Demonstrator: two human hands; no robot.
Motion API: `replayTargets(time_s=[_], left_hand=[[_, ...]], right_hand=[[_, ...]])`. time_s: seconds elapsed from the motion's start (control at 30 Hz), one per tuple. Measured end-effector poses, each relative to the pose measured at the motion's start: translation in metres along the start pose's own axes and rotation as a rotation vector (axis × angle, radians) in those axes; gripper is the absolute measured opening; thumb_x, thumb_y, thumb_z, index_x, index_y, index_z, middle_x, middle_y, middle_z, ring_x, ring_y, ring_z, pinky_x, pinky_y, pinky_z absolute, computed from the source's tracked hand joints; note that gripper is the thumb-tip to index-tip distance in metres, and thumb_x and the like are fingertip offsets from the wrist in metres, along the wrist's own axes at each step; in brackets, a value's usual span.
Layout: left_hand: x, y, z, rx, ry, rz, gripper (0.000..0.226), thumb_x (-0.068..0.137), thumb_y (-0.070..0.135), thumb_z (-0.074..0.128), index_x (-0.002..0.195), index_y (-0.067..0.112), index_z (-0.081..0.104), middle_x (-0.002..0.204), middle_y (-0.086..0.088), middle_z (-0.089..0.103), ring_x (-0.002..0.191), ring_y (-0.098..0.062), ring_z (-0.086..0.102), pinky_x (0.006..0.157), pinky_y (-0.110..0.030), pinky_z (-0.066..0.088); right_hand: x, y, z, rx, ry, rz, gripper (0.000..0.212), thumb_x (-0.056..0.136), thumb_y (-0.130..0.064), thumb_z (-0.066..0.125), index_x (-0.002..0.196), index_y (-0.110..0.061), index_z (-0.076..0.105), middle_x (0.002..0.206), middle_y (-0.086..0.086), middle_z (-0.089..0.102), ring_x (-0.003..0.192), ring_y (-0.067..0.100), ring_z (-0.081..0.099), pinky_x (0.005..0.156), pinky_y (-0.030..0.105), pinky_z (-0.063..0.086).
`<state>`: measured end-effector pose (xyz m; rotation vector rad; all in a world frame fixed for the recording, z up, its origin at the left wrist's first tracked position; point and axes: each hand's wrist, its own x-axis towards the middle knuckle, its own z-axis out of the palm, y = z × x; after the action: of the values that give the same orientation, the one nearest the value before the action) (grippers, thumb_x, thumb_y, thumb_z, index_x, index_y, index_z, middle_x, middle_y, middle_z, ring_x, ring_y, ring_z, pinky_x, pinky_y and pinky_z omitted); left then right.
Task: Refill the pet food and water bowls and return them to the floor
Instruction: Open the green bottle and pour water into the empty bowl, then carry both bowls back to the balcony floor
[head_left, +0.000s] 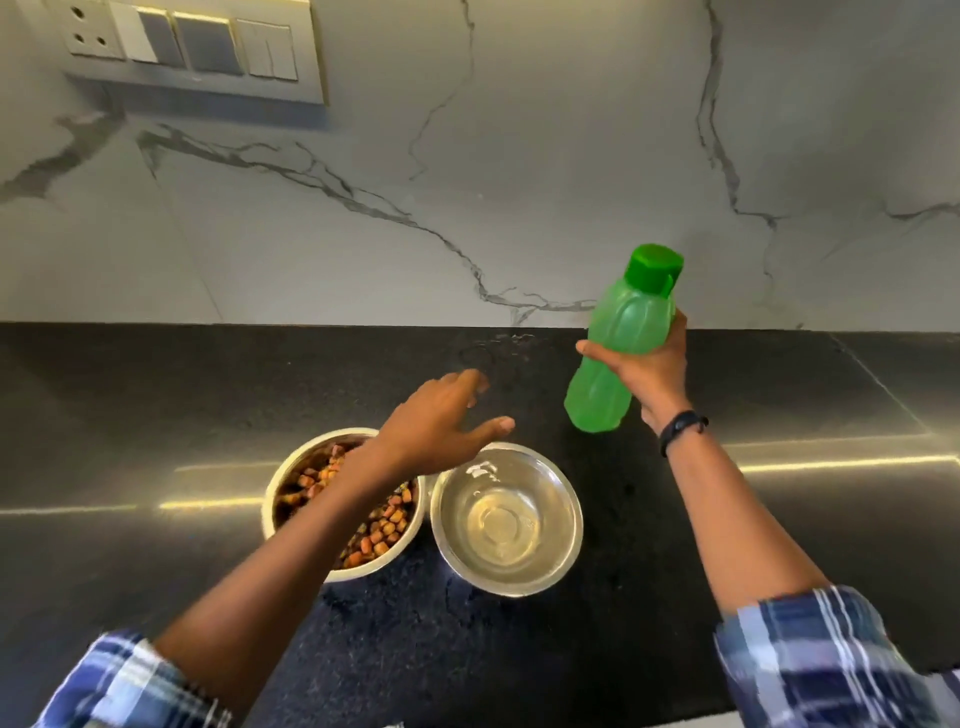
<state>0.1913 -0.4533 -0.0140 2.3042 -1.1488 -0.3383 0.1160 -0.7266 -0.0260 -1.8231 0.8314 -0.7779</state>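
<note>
1. Now, watering: right grip (649, 374) curls round the capped bottle (623, 322), beyond the water bowl (550, 499).
2. Left grip (441, 423) hovers spread; full food bowl (283, 467) sits just left of the water bowl.
3. Next, likely: uncap, pour.

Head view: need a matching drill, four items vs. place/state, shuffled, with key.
Items:
1. green bottle
2. left bowl
3. right bowl
4. switch panel

Place/state:
A. holds brown kibble
B. mounted on the marble wall
C. in the grip of the right hand, cap on
D. bare steel inside, no kibble

Pairs: 1-C, 2-A, 3-D, 4-B
</note>
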Motion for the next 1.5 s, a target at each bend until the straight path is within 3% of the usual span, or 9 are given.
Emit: replayTargets(time_s=[0.2, 0.5, 0.77, 0.9, 1.0, 1.13, 1.27, 1.33, 1.5], left_hand=[[-0.017, -0.053, 0.012, 0.071, 0.149, -0.215, 0.063, 0.088, 0.063, 0.052, 0.138, 0.025, 0.044, 0.144, -0.002, 0.047, 0.135, -0.023, 0.037, 0.107, -0.041, 0.037], [-0.034, -0.078, 0.016, 0.017, 0.408, -0.423, 0.051, 0.091, 0.047, 0.060, 0.135, 0.022, 0.051, 0.139, -0.002, 0.051, 0.135, -0.022, 0.035, 0.108, -0.041, 0.033], [-0.051, -0.086, 0.026, 0.007, 0.384, -0.423, 0.057, 0.088, 0.040, 0.066, 0.137, 0.016, 0.048, 0.141, -0.009, 0.048, 0.137, -0.026, 0.035, 0.110, -0.045, 0.033], [-0.060, -0.095, 0.030, 0.074, 0.322, -0.450, 0.065, 0.091, 0.041, 0.061, 0.145, 0.014, 0.038, 0.153, -0.013, 0.037, 0.149, -0.032, 0.015, 0.121, -0.050, 0.013], [-0.068, -0.101, 0.031, 0.093, 0.288, -0.492, 0.073, 0.093, 0.050, 0.053, 0.151, 0.016, 0.026, 0.160, -0.012, 0.024, 0.151, -0.032, 0.005, 0.120, -0.054, 0.004], [-0.082, -0.102, 0.030, 0.061, 0.228, -0.548, 0.080, 0.094, 0.056, 0.047, 0.154, 0.014, 0.016, 0.161, -0.015, 0.017, 0.150, -0.034, 0.009, 0.119, -0.056, 0.012], [-0.103, -0.102, 0.024, -0.005, 0.220, -0.534, 0.077, 0.097, 0.041, 0.051, 0.153, 0.003, 0.014, 0.159, -0.023, 0.017, 0.147, -0.037, 0.014, 0.120, -0.049, 0.017], [-0.114, -0.104, 0.020, -0.084, 0.216, -0.547, 0.073, 0.096, 0.028, 0.054, 0.151, -0.001, 0.015, 0.156, -0.025, 0.020, 0.145, -0.039, 0.017, 0.118, -0.048, 0.020], [-0.143, -0.114, 0.016, -0.334, 0.196, -0.588, 0.054, 0.089, 0.003, 0.055, 0.139, 0.005, 0.035, 0.137, -0.020, 0.044, 0.122, -0.036, 0.049, 0.102, -0.048, 0.044]], right_hand=[[0.061, -0.004, 0.069, 0.136, -0.012, 0.030, 0.102, 0.042, -0.037, 0.098, 0.126, -0.024, 0.042, 0.114, -0.008, 0.059, 0.105, 0.013, 0.059, 0.095, 0.038, 0.053], [0.069, 0.021, 0.114, 0.102, 0.002, 0.013, 0.110, 0.052, -0.038, 0.095, 0.141, -0.019, 0.033, 0.136, 0.005, 0.052, 0.124, 0.024, 0.052, 0.104, 0.042, 0.046], [0.033, 0.024, 0.095, -0.030, -0.091, 0.159, 0.113, 0.068, -0.030, 0.089, 0.152, -0.012, 0.016, 0.149, 0.014, 0.040, 0.135, 0.030, 0.044, 0.110, 0.049, 0.040], [-0.023, 0.022, 0.077, -0.093, -0.151, 0.168, 0.101, 0.072, -0.032, 0.085, 0.151, -0.016, 0.023, 0.149, 0.012, 0.041, 0.134, 0.026, 0.044, 0.110, 0.044, 0.041], [-0.067, 0.019, 0.060, -0.168, -0.190, 0.190, 0.093, 0.075, -0.037, 0.082, 0.148, -0.020, 0.028, 0.149, 0.010, 0.041, 0.135, 0.025, 0.043, 0.109, 0.043, 0.041], [-0.128, 0.022, 0.041, -0.380, -0.218, 0.159, 0.090, 0.079, -0.043, 0.076, 0.151, -0.023, 0.026, 0.155, 0.007, 0.031, 0.141, 0.026, 0.035, 0.111, 0.040, 0.036], [-0.185, 0.027, 0.032, -0.543, -0.194, 0.160, 0.092, 0.083, -0.049, 0.070, 0.154, -0.020, 0.021, 0.160, 0.009, 0.021, 0.147, 0.026, 0.021, 0.119, 0.041, 0.025], [-0.212, 0.030, 0.031, -0.499, -0.149, 0.219, 0.095, 0.082, -0.050, 0.071, 0.155, -0.019, 0.018, 0.161, 0.011, 0.018, 0.147, 0.030, 0.021, 0.117, 0.043, 0.025], [-0.255, 0.037, 0.033, -0.180, -0.022, 0.463, 0.103, 0.081, -0.039, 0.077, 0.156, -0.016, 0.011, 0.155, 0.016, 0.031, 0.135, 0.035, 0.044, 0.106, 0.047, 0.044]])
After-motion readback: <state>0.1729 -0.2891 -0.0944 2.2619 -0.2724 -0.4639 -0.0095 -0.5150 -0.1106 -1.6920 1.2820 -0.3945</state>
